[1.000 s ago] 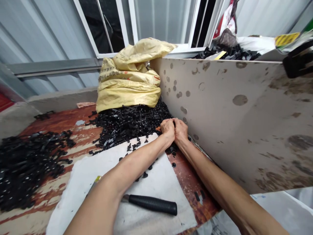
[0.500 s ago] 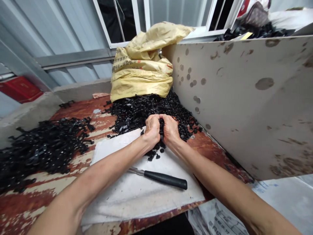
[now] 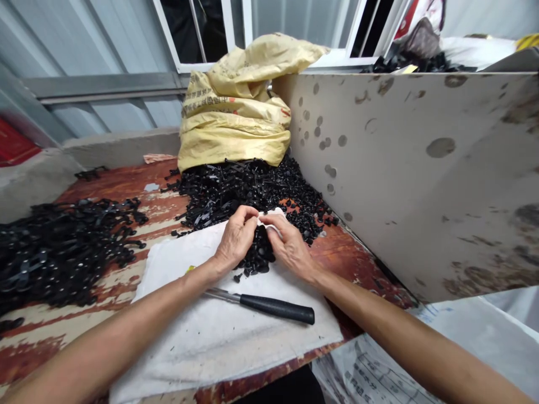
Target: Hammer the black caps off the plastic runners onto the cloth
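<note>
My left hand (image 3: 236, 238) and my right hand (image 3: 287, 245) cup a small heap of black plastic pieces (image 3: 256, 255) between them on a white cloth (image 3: 210, 331). Both hands have curved, spread fingers resting against the heap, fingertips nearly meeting over it. Behind them lies a big pile of the same black pieces (image 3: 248, 188). A knife with a black handle (image 3: 275, 307) lies on the cloth just below my hands.
A yellow sack (image 3: 236, 112) stands behind the pile under a window. A stained grey board (image 3: 421, 168) walls off the right side. Another black pile (image 3: 59, 247) covers the worn red tabletop (image 3: 126, 188) at left. Printed paper (image 3: 370, 376) lies at lower right.
My hands pulled a handful of black pieces from the big pile toward me onto the cloth, then loosened from a tight clasp to cupped fingers around the small heap.
</note>
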The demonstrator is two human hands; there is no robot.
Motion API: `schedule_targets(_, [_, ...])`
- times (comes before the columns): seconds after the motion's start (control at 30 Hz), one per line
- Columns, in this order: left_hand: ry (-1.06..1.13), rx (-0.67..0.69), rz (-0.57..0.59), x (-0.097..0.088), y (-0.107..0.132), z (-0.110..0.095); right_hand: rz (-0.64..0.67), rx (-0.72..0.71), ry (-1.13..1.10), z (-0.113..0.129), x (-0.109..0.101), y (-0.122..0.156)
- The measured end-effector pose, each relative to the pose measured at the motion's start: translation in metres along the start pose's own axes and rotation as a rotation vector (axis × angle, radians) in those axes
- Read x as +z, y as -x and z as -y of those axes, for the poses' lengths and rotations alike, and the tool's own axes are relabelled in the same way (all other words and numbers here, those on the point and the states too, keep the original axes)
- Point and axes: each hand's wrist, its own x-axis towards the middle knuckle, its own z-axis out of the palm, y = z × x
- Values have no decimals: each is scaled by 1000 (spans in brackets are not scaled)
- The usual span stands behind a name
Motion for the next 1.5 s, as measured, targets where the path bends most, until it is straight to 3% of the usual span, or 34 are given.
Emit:
schedule_targets(0.17, [-306,286,170,-15,10,7,103,-80,304,-34,-56,19])
schedule_targets(0.27, [-407,291,224,-26,6,12,155,-59,496,-57,-75,24])
schedule_targets(0.4, [-501,196,323,-32,2,18,236,-43,686,-75,-74,15])
schedule_targets(0.6, [-597,283,385,-28,11,22,237,1,851,-91,-59,-21])
schedule_targets(0.73, [-610,271,391,-28,11,21,198,77,902,-101,-53,-45])
schedule_targets(1.1, [-623,301,417,-31,14,20,219,194,769,-102,-49,-56])
schedule_targets(1.3, [-631,314,425,-32,12,20,71,287,542,-109,-60,-63])
schedule_targets(1.4, [-610,319,410,-33,12,20,-24,305,399,-96,-58,-64])
schedule_targets(1.5, [-550,303,365,-32,12,20,-49,266,274,-66,-43,-58])
